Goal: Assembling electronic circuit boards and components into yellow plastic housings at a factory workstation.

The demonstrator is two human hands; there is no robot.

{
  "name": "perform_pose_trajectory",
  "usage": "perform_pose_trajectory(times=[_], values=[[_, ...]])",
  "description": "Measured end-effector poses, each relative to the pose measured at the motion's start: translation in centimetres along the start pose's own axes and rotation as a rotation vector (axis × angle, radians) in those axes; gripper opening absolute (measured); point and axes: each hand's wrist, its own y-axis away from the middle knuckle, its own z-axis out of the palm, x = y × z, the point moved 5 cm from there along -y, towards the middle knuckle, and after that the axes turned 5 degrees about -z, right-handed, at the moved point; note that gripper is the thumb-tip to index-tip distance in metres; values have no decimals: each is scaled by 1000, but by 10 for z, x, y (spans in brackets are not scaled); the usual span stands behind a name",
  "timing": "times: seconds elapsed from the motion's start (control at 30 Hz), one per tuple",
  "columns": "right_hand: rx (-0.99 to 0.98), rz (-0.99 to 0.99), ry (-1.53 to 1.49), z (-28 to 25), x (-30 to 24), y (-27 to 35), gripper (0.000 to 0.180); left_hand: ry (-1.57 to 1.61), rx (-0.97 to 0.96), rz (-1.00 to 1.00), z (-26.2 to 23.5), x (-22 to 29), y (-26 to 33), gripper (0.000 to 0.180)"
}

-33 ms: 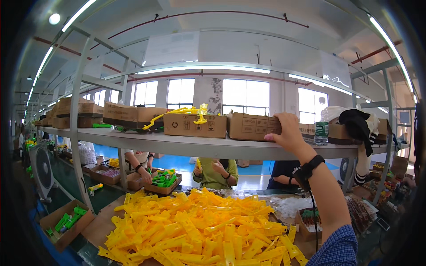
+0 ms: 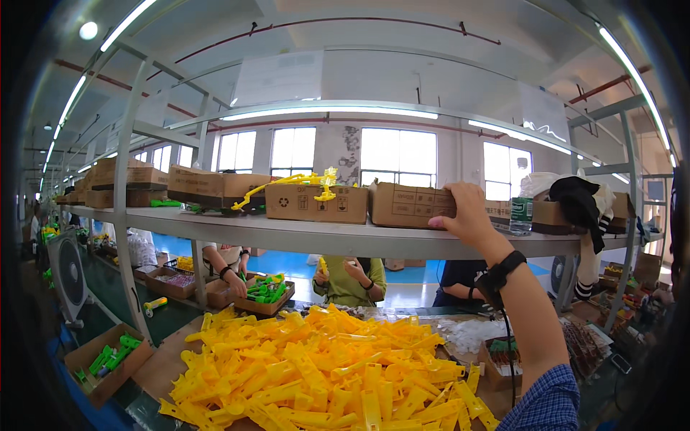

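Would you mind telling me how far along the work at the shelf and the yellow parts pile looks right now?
Done: a large pile of yellow plastic parts already lies on the table. In hand: the right hand is raised to the shelf, fingers on the side of a cardboard box; the box sits on the shelf, not lifted. The left hand is out of view. Left: the whole pile lies loose and unsorted.

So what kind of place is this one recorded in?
Most likely a factory assembly hall: a heap of yellow plastic parts covers the workbench, cardboard boxes line the metal shelf overhead, and the right hand rests on one box while other workers sit opposite.
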Motion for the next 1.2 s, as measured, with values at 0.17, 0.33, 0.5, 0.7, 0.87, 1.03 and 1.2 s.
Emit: perform_pose_trajectory(times=[0.17, 0.33, 0.5, 0.7, 0.87, 1.03, 1.2], values=[[-174, 69, 23, 6, 15, 3, 61, 29, -33, -13, -5, -1, 26, 35], [129, 51, 17, 7, -1, -1, 45, -154, 604, 131, -85, 19, 116, 43], [271, 132, 55, 16, 12, 11, 28, -47, 1937, 184, -229, 15, 290, 42], [405, 93, 129, 28, 7, 5, 25, -768, 2629, -264, -274, 11, 425, 75], [390, 113, 181, 28, 10, 10, 26, -867, 2465, -437, -304, 52, 439, 88], [403, 108, 185, 29, 3, 7, 27, -973, 2321, -613, -337, 54, 429, 99], [414, 105, 204, 31, 5, 10, 25, -871, 2182, -427, -347, 56, 419, 92]])
